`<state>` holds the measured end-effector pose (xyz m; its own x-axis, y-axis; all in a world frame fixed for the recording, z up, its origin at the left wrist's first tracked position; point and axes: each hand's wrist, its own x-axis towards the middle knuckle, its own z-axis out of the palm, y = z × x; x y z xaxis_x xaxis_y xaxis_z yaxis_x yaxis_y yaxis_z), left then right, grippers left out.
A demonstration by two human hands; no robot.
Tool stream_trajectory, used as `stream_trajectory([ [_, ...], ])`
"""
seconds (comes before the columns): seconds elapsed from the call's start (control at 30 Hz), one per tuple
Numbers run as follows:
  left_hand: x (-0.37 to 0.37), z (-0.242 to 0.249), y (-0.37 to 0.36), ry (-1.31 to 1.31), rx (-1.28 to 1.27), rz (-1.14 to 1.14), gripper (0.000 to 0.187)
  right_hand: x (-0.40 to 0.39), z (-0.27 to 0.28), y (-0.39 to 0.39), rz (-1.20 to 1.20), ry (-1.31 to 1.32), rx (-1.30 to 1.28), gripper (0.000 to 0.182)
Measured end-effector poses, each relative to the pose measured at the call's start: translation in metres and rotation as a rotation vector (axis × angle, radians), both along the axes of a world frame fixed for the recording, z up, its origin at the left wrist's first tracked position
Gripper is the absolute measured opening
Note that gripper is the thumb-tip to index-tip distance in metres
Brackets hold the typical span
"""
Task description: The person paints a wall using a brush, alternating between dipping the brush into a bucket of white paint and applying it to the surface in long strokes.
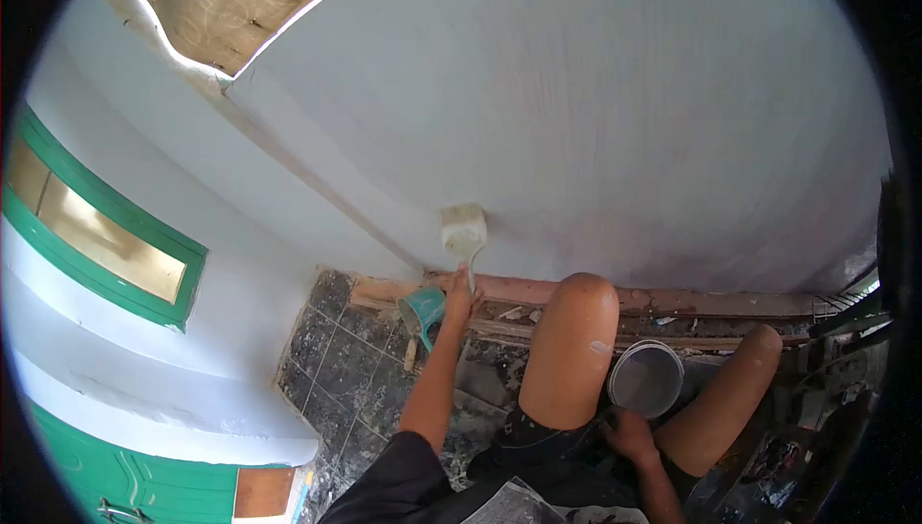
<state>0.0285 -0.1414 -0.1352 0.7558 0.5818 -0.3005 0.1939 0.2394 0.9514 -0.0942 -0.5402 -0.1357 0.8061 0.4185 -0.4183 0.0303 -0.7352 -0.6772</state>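
My left hand [461, 295] is closed round the handle of a wide white paintbrush [464, 234], whose bristles rest against the pale wall [576, 121]. Just left of that wrist, a teal dipper [423, 308] lies near the foot of the wall. My right hand [630, 434] is low between my knees, beside a round bucket [646, 380] with greyish contents. Its fingers are bent near the bucket's lower left edge, and what they hold, if anything, is hidden.
Dark, paint-spattered tiles [355, 370] cover the floor at left. A reddish ledge [499, 292] with debris runs along the wall's foot. A green-framed window [106, 226] and green door [144, 476] are at left. Dark clutter [807, 418] lies at right.
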Motion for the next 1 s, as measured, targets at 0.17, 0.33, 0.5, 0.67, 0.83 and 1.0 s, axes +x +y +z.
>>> stream_trajectory([
  [0.17, -0.021, 0.050, 0.023, -0.225, -0.116, -0.078, 0.047, -0.005, 0.008, -0.005, 0.014, 0.009, -0.050, 0.029],
  [0.33, 0.031, 0.128, 0.047, -0.266, 0.037, -0.102, 0.054, -0.008, -0.021, -0.006, 0.003, -0.038, 0.044, 0.030],
  [0.5, 0.049, 0.052, 0.037, -0.117, 0.088, -0.059, 0.057, -0.002, -0.022, -0.005, -0.022, -0.050, 0.053, 0.031],
  [0.67, -0.019, -0.038, 0.046, 0.281, 0.228, -0.292, 0.055, -0.004, -0.016, -0.004, 0.021, -0.055, 0.047, 0.032],
  [0.83, -0.103, -0.010, -0.015, 0.074, -0.050, 0.071, 0.053, -0.003, -0.012, -0.007, -0.017, -0.030, 0.089, 0.030],
  [1.0, -0.104, 0.124, -0.051, -0.402, -0.251, 0.119, 0.044, 0.013, 0.020, 0.001, -0.160, 0.008, 0.512, 0.019],
])
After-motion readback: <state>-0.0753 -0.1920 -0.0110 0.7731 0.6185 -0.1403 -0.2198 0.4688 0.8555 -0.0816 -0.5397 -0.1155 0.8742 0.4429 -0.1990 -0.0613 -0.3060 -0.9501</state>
